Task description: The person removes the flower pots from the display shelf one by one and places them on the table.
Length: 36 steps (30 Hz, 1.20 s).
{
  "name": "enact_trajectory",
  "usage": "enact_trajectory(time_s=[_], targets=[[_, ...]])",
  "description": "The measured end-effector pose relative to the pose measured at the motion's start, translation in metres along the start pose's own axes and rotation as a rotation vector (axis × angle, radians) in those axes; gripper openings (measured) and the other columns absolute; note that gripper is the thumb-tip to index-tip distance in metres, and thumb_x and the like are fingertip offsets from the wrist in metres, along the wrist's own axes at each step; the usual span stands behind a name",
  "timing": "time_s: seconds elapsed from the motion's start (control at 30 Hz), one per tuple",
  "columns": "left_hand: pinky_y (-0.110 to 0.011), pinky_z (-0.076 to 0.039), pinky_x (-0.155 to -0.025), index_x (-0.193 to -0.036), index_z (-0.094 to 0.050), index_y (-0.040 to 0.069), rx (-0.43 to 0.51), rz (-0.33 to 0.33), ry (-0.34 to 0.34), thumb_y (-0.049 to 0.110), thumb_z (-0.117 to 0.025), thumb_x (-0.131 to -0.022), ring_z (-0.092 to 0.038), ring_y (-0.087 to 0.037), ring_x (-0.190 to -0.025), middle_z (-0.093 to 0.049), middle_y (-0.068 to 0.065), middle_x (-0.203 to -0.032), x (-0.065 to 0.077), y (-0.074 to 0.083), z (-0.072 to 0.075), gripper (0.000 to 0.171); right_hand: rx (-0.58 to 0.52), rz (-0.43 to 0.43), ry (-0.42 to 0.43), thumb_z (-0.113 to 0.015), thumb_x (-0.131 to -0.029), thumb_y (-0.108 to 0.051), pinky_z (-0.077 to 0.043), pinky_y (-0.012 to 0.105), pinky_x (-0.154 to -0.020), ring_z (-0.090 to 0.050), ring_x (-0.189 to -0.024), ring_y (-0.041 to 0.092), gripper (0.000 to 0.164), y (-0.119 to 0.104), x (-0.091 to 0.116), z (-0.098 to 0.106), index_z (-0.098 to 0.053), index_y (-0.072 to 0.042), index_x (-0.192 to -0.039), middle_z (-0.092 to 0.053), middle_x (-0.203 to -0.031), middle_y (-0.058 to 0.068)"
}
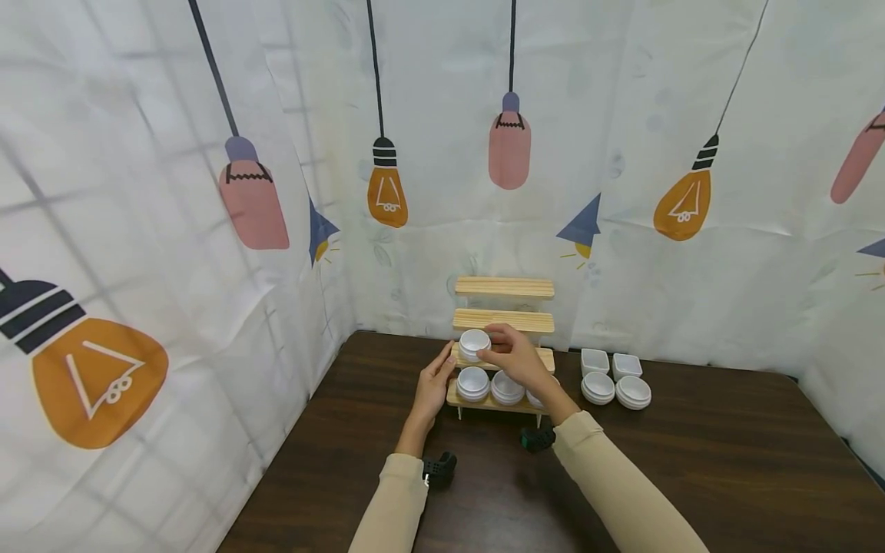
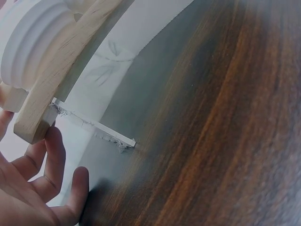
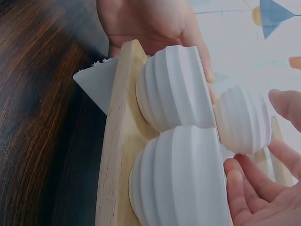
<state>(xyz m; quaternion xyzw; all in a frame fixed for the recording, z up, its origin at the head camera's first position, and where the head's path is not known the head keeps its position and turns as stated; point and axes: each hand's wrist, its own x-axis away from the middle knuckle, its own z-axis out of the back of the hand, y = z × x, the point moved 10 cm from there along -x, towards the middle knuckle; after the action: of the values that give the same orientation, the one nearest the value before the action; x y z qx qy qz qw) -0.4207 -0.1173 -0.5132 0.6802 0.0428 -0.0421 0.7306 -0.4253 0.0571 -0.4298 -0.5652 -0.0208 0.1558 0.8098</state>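
A tiered wooden display stand point(image 1: 503, 319) stands on the dark table by the wall. My left hand point(image 1: 432, 382) holds its left end, with bent fingers point(image 2: 55, 153) against the edge of the lowest plank. On the second step from the bottom, at its left, sits a small white ribbed bowl point(image 1: 474, 341). My right hand point(image 1: 515, 358) grips this bowl from the right with thumb and fingers; the far-side contact is hidden. White bowls line the lowest step: one at left point(image 1: 473, 382), one in the middle point(image 1: 508, 389), and one partly behind my right wrist.
Right of the stand are two square white dishes point(image 1: 594, 361) point(image 1: 627, 365) and two stacks of round white bowls point(image 1: 598, 388) point(image 1: 633, 392). A white curtain point(image 1: 442, 253) with printed lamps hangs behind the dark wooden table point(image 1: 733, 461).
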Motion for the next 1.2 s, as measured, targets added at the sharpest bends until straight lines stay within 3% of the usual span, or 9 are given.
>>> enact_trajectory(time_s=[0.1,0.3,0.47,0.6,0.77,0.93,1.2], targets=[[-0.028,-0.047,-0.087,-0.155,-0.047,0.027,0.007,-0.001,0.006,0.04,-0.052,-0.107,-0.057,-0.011,-0.094,-0.057,-0.006,-0.149,0.0,0.0,0.0,0.05,0.02,-0.004,0.019,-0.077,-0.094,-0.023,-0.057,0.042,-0.093,-0.067,-0.115,0.03,0.056,0.0,-0.003,0.0,-0.055,-0.012,-0.145,-0.064,-0.138,0.019],[-0.04,-0.049,-0.094,-0.157,-0.044,0.022,0.027,0.012,-0.015,0.034,-0.051,-0.109,-0.058,-0.011,-0.095,-0.055,-0.008,-0.152,-0.001,0.001,0.0,0.05,0.075,-0.014,0.036,-0.078,-0.093,-0.023,-0.056,0.04,-0.09,-0.067,-0.109,0.028,0.055,-0.001,-0.007,-0.004,-0.056,-0.012,-0.143,-0.067,-0.133,0.017],[-0.05,-0.049,-0.098,-0.157,-0.043,0.015,0.035,0.018,-0.054,0.026,-0.051,-0.109,-0.06,-0.015,-0.096,-0.055,-0.013,-0.151,0.005,0.016,-0.001,0.05,0.086,-0.016,0.058,-0.079,-0.092,-0.022,-0.056,0.038,-0.088,-0.067,-0.105,0.025,0.054,-0.002,-0.009,-0.004,-0.058,-0.011,-0.14,-0.069,-0.128,0.016],[-0.047,-0.049,-0.096,-0.157,-0.044,0.014,0.018,0.019,-0.057,0.025,-0.051,-0.109,-0.06,-0.015,-0.095,-0.059,-0.014,-0.146,0.013,0.03,-0.001,0.049,0.082,-0.007,0.073,-0.08,-0.091,-0.019,-0.056,0.037,-0.084,-0.067,-0.101,0.025,0.051,-0.003,-0.009,-0.004,-0.06,-0.009,-0.137,-0.07,-0.125,0.017],[-0.039,-0.05,-0.092,-0.157,-0.043,0.012,0.013,0.011,-0.054,0.025,-0.051,-0.109,-0.059,-0.011,-0.093,-0.057,-0.015,-0.148,0.016,0.035,-0.001,0.05,0.074,-0.019,0.079,-0.08,-0.09,-0.02,-0.057,0.036,-0.085,-0.067,-0.104,0.025,0.051,0.0,-0.01,-0.005,-0.06,-0.01,-0.137,-0.069,-0.127,0.017],[-0.046,-0.049,-0.097,-0.157,-0.042,0.012,0.01,0.012,-0.051,0.025,-0.051,-0.109,-0.059,-0.011,-0.094,-0.054,-0.013,-0.152,0.016,0.035,-0.001,0.051,0.076,-0.033,0.084,-0.08,-0.09,-0.019,-0.057,0.036,-0.085,-0.067,-0.104,0.026,0.051,0.001,-0.01,-0.005,-0.061,-0.01,-0.136,-0.07,-0.126,0.017],[-0.055,-0.046,-0.102,-0.157,-0.043,0.013,0.02,0.008,-0.046,0.025,-0.051,-0.109,-0.061,-0.029,-0.106,-0.05,-0.013,-0.155,0.017,0.035,-0.002,0.049,0.066,-0.036,0.074,-0.08,-0.09,-0.018,-0.058,0.035,-0.084,-0.069,-0.104,0.026,0.052,0.001,-0.011,-0.006,-0.061,-0.009,-0.138,-0.07,-0.125,0.018]])
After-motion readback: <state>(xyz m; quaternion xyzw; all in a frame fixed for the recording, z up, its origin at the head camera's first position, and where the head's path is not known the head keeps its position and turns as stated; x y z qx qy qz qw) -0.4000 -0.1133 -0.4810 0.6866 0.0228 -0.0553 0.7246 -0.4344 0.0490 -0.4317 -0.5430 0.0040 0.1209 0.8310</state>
